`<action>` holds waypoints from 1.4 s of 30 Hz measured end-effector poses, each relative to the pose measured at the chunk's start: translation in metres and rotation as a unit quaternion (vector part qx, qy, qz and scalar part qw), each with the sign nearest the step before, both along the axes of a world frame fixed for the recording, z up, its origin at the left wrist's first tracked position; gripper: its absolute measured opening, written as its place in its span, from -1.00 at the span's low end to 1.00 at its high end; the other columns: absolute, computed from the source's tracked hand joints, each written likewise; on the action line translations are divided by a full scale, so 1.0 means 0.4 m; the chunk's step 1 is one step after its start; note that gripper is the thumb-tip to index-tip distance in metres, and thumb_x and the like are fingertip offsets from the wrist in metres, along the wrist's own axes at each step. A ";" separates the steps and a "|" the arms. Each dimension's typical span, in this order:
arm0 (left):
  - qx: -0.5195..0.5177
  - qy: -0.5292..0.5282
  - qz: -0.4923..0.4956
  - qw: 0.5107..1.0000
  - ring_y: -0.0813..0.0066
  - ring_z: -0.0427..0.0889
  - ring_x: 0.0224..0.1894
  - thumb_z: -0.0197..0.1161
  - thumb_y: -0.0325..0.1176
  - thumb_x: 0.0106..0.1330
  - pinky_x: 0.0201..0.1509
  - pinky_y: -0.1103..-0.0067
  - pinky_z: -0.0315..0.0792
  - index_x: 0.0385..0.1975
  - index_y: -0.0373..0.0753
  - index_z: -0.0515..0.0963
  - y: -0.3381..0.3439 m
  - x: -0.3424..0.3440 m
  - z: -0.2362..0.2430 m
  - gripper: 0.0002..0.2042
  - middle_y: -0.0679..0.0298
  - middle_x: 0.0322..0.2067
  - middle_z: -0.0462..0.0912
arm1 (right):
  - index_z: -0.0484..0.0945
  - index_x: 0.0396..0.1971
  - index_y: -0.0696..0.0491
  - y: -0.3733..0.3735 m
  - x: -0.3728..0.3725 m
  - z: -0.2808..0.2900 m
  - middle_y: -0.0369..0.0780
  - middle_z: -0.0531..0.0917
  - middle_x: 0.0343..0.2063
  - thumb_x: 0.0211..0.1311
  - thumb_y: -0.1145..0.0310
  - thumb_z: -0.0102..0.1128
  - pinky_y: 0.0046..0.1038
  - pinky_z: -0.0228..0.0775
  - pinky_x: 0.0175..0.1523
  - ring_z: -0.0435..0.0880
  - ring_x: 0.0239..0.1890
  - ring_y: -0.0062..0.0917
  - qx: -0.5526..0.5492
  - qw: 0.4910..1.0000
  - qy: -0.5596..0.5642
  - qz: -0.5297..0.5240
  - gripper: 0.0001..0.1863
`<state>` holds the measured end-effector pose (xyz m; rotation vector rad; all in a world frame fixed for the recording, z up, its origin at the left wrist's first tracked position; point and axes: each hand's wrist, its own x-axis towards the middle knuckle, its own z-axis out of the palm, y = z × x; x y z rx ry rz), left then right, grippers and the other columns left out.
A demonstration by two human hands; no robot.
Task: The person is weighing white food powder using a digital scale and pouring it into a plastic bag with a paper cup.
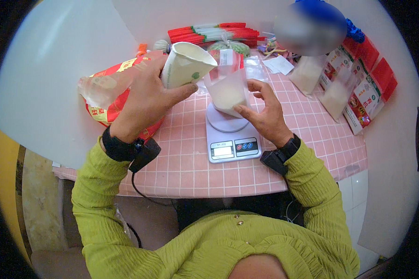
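Observation:
My left hand (142, 95) is closed around a white paper cup (181, 67) with a green print. The cup is tilted, its mouth pinched into a spout toward the bag on its right. A clear plastic bag (229, 93) holding white grains, which look like rice, stands open on the round plate of a white kitchen scale (235, 153). My right hand (269, 111) grips the bag's right side between thumb and fingers. How much is inside the cup is hidden, and no falling grains can be made out.
A large red and yellow bag (97, 111) lies left. Red-and-white packaging (214, 33) and a bag of green beans (233, 47) sit behind. Filled clear bags (307, 74) and printed red-and-white packages (362, 100) line the right, near white paper (278, 64). A pink checked cloth (186, 167) covers the table.

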<state>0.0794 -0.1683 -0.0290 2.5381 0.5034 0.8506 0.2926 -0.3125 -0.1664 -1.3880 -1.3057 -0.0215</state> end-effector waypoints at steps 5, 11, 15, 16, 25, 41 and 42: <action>0.054 0.013 0.007 0.998 0.21 0.69 -0.24 0.50 -0.24 0.04 -0.13 0.40 0.54 -0.14 -0.36 0.60 0.011 0.018 0.024 -0.57 0.02 -0.30 0.68 | 0.46 0.10 0.08 0.002 0.006 -0.002 -0.11 0.58 0.02 -0.03 0.22 0.54 -0.29 0.40 0.16 0.55 0.08 -0.30 0.007 1.000 0.007 0.009 -0.33; 0.062 0.067 0.000 0.996 0.15 0.70 -0.25 0.49 -0.23 0.04 -0.11 0.39 0.53 -0.12 -0.34 0.60 0.027 0.033 0.045 -0.56 0.03 -0.30 0.69 | 0.41 0.15 0.07 -0.005 0.003 0.008 -0.16 0.53 0.09 0.09 0.18 0.48 -0.26 0.35 0.23 0.50 0.17 -0.37 -0.021 1.000 -0.015 0.011 -0.35; 0.049 0.076 0.005 0.996 0.19 0.70 -0.23 0.48 -0.25 0.06 -0.10 0.40 0.54 -0.09 -0.31 0.59 0.023 0.038 0.048 -0.56 0.04 -0.28 0.69 | 0.45 0.10 0.08 -0.002 0.002 0.009 -0.11 0.57 0.01 -0.05 0.19 0.56 -0.29 0.42 0.18 0.56 0.07 -0.29 0.012 1.000 -0.018 -0.001 -0.31; 0.049 0.082 0.000 0.995 0.20 0.71 -0.23 0.47 -0.26 0.06 -0.10 0.40 0.54 -0.07 -0.31 0.59 0.018 0.039 0.052 -0.56 0.04 -0.28 0.69 | 0.45 0.10 0.08 -0.002 0.002 0.009 -0.11 0.57 0.01 -0.05 0.19 0.56 -0.29 0.42 0.18 0.56 0.07 -0.29 0.012 1.000 -0.020 -0.003 -0.30; 0.052 0.078 -0.005 0.996 0.21 0.70 -0.23 0.47 -0.28 0.05 -0.10 0.41 0.54 -0.07 -0.31 0.58 0.013 0.036 0.055 -0.56 0.04 -0.29 0.69 | 0.45 0.11 0.06 -0.002 0.004 0.008 -0.12 0.57 0.02 -0.05 0.18 0.56 -0.29 0.43 0.16 0.56 0.05 -0.29 0.006 1.000 -0.025 -0.007 -0.30; 0.078 0.015 0.034 0.996 0.20 0.70 -0.29 0.52 -0.18 0.02 -0.21 0.39 0.55 -0.19 -0.34 0.60 -0.021 0.034 0.018 -0.56 0.01 -0.35 0.68 | 0.45 0.13 0.04 -0.006 0.003 0.008 -0.12 0.56 0.05 -0.03 0.18 0.54 -0.29 0.47 0.08 0.57 0.06 -0.31 -0.004 1.000 -0.016 -0.010 -0.30; 0.088 0.012 0.044 0.995 0.23 0.70 -0.31 0.52 -0.17 0.03 -0.22 0.40 0.56 -0.18 -0.34 0.60 -0.024 0.034 0.017 -0.56 0.02 -0.35 0.68 | 0.45 0.13 0.04 -0.007 0.002 0.009 -0.12 0.56 0.05 -0.03 0.18 0.54 -0.29 0.47 0.08 0.57 0.06 -0.31 -0.005 1.000 -0.015 -0.010 -0.30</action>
